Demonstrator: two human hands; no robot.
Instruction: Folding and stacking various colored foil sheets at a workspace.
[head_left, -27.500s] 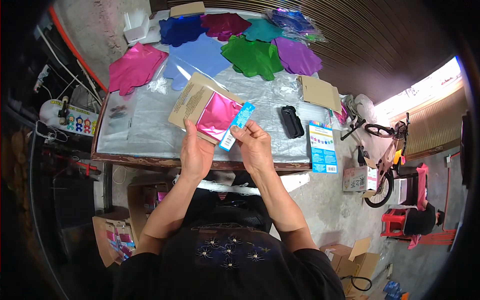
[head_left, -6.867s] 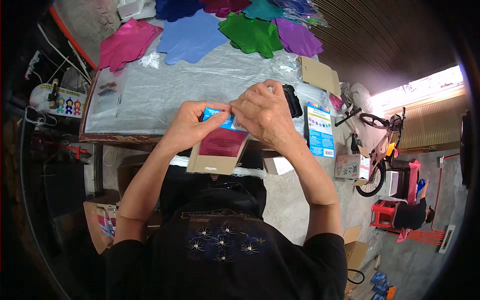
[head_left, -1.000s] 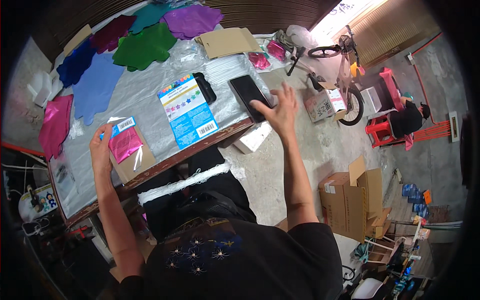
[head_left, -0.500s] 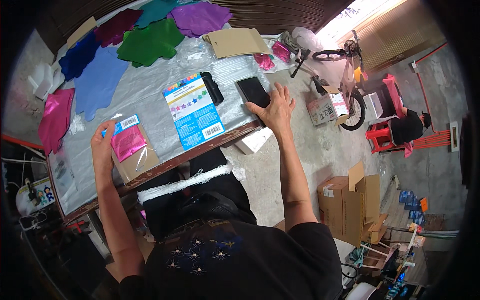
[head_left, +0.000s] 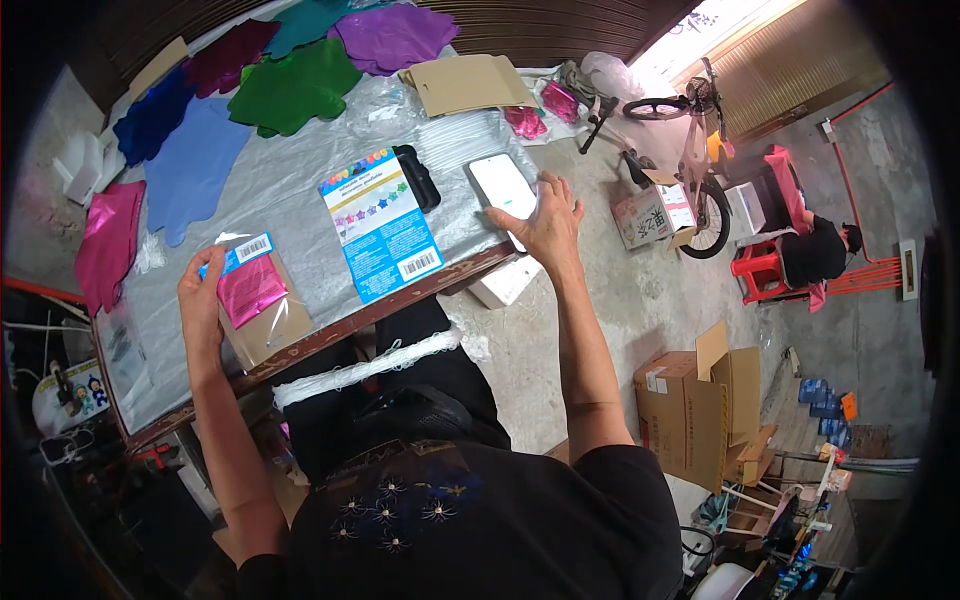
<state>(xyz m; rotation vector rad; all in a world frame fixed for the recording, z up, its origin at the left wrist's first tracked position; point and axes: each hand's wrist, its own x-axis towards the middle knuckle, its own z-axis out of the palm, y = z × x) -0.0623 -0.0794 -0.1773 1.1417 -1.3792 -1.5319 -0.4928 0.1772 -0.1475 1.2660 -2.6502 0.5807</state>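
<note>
While the left hand [head_left: 201, 305] pinches the packet [head_left: 288, 322] stretching down-right from its fingers, the right hand [head_left: 550, 228], nearer the phone [head_left: 501, 188], has fingers and thumb parted about that screen's lower end, its long axis running up-left from them, though actual grip is hard to tell.

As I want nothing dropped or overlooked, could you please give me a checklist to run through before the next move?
1. Left hand holding the pink foil packet: ok.
2. Smartphone screen lit: ok.
3. Right hand free: not ok, it is at the smartphone.
4. Right hand's grip on the smartphone firm: cannot tell.
5. Blue-and-white printed card lying clear of both hands: ok.
</note>
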